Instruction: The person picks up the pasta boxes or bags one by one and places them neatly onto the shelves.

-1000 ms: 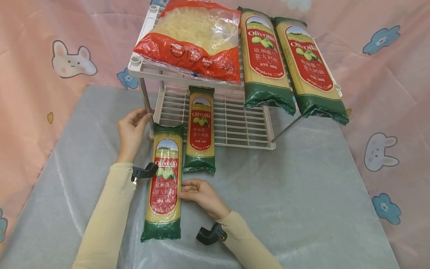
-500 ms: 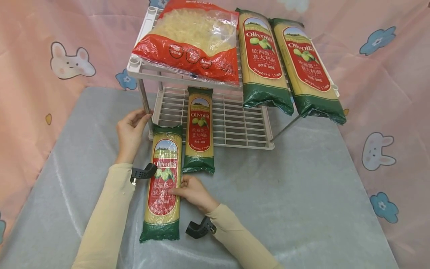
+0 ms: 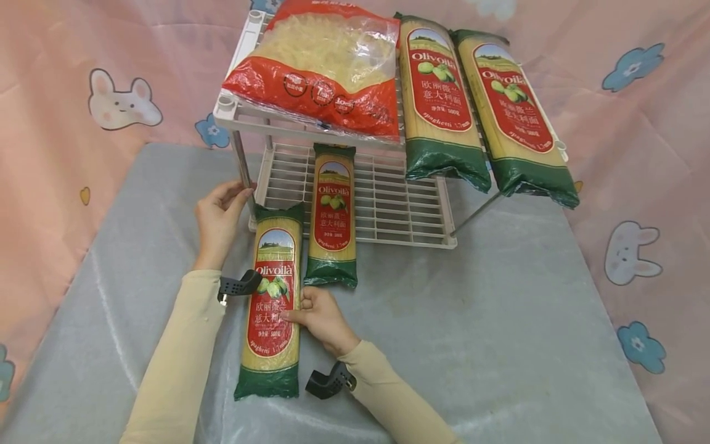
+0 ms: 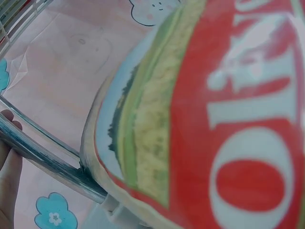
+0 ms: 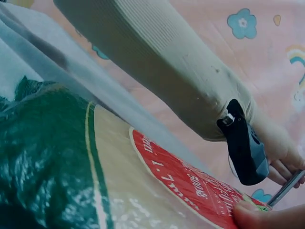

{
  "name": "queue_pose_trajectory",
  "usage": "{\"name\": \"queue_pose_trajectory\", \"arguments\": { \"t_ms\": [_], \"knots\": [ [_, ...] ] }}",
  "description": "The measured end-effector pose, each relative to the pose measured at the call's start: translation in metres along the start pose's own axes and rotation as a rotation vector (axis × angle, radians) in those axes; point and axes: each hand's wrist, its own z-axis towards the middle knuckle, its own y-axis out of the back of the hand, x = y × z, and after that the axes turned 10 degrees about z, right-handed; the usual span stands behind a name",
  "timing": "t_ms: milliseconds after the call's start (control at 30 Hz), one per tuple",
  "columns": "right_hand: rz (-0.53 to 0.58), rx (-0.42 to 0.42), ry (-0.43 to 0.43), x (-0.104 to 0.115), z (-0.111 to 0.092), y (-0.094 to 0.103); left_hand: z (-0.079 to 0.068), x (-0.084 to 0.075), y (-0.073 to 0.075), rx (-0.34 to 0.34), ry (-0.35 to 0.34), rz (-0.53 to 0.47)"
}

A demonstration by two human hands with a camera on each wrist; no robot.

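In the head view my left hand [image 3: 218, 221] grips the front left metal post [image 3: 242, 161] of a white two-tier rack [image 3: 399, 239]. My right hand [image 3: 326, 317] holds the right edge of a spaghetti pack [image 3: 272, 364], its thumb on the red label and its other fingers partly hidden. That pack's top end is by the rack's front left corner. A second spaghetti pack [image 3: 331, 262] lies to its right, its upper part on the lower shelf and its green end past the front edge. The held pack fills much of the left wrist view.
On the upper shelf lie a red bag of pasta [image 3: 327, 55] and two more spaghetti packs [image 3: 440, 111] [image 3: 513, 117], their green ends overhanging the front. A grey cloth [image 3: 499, 320] covers the table. A pink patterned curtain [image 3: 654, 166] hangs behind.
My right hand has shifted slightly left and up, and its thumb has come over the front of the spaghetti pack. The left hand stays on the post.
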Motion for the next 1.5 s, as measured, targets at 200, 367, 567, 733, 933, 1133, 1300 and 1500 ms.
{"name": "queue_pose_trajectory", "arguments": {
  "t_ms": [200,367,567,733,933,1133,1300,1500],
  "knots": [
    [0.029,0.033,0.025,0.001,-0.002,0.004,0.0,-0.001,-0.002,-0.006,-0.011,-0.021],
    [0.009,0.051,0.068,0.002,-0.006,0.01,0.0,-0.001,-0.002,-0.006,0.007,-0.01],
    [0.025,0.065,0.103,0.012,-0.011,0.024,-0.001,-0.002,-0.002,-0.003,0.012,0.004],
    [0.044,0.041,0.131,0.022,-0.014,0.041,-0.001,-0.003,-0.002,-0.007,0.007,0.008],
    [0.054,-0.002,0.179,0.034,-0.015,0.062,0.0,-0.003,-0.001,-0.008,0.005,0.032],
    [0.031,-0.058,0.2,0.046,-0.014,0.087,0.0,-0.002,0.0,-0.005,0.013,0.041],
    [-0.021,-0.081,0.227,0.055,-0.013,0.109,0.0,-0.001,0.0,-0.001,0.011,0.046],
    [-0.071,-0.11,0.229,0.066,-0.011,0.132,0.0,-0.001,0.0,0.008,0.007,0.029]
  ]
}}
